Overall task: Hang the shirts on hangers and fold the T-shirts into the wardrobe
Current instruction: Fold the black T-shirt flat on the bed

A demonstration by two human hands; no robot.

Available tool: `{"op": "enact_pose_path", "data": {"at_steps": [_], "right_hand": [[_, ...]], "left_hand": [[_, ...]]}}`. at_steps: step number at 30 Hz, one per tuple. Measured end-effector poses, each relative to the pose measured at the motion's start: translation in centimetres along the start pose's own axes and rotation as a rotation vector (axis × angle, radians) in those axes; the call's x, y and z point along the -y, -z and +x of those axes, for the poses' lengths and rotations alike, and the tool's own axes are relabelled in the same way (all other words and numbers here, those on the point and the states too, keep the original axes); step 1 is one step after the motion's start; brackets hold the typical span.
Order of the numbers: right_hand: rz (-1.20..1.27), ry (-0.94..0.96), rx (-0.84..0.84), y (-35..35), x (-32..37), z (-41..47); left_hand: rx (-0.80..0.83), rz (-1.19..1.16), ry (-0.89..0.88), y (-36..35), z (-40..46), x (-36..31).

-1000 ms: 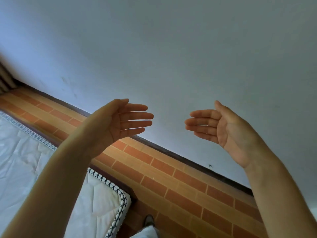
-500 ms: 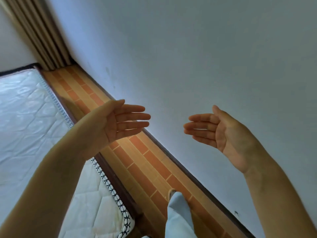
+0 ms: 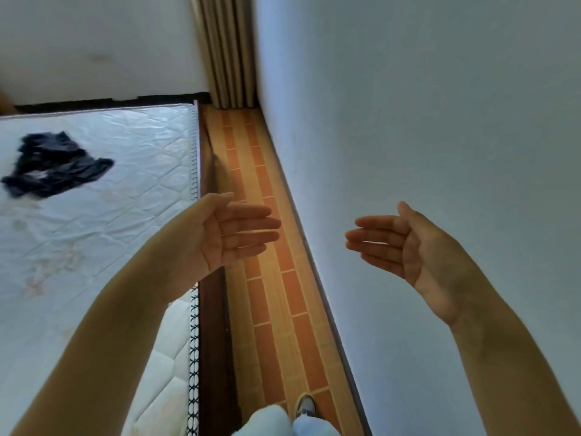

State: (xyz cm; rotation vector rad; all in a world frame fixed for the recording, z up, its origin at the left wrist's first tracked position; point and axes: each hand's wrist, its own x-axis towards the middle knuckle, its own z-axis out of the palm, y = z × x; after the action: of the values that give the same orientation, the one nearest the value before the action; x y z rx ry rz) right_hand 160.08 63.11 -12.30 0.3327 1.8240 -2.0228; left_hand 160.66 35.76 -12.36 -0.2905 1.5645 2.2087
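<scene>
Head view: both hands [image 3: 226, 234] flat, empty; dark garment [image 3: 56, 166], perhaps a T-shirt, on mattress [image 3: 110, 215].

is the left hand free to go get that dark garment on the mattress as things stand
Probably yes. The left hand is open and holds nothing, and the dark garment lies alone on the bare mattress with nothing between. It lies well beyond the fingertips, so a lean or step seems needed.

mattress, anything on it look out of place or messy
Yes: a dark garment lies crumpled in a heap on the bare mattress, near its far left part, neither folded nor hung. Both hands are apart from it.
</scene>
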Motion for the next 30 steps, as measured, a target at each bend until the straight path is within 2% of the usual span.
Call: {"op": "enact_pose_path", "data": {"at_steps": [5, 11, 16, 23, 30], "right_hand": [[-0.067, -0.012, 0.161, -0.9, 2.5, 5.4], [-0.136, -0.023, 0.266, -3.0, 4.9, 12.6], [-0.173, 0.001, 0.32, -5.9, 8.2, 19.7], [-0.179, 0.073, 0.355, -11.6, 14.7, 29.3], [-0.184, 0.045, 0.371, -15.3, 17.5, 36.9]], "left_hand": [[-0.116, -0.035, -0.046, 0.5, 1.9, -1.7], [-0.245, -0.1, -0.07, 2.8, 5.6, -3.4], [-0.271, -0.111, -0.102, 6.3, 10.3, -6.8], [-0.309, -0.067, -0.201, 11.7, 17.7, -15.0], [-0.307, -0.033, -0.179, 15.7, 23.3, -19.7]]}}
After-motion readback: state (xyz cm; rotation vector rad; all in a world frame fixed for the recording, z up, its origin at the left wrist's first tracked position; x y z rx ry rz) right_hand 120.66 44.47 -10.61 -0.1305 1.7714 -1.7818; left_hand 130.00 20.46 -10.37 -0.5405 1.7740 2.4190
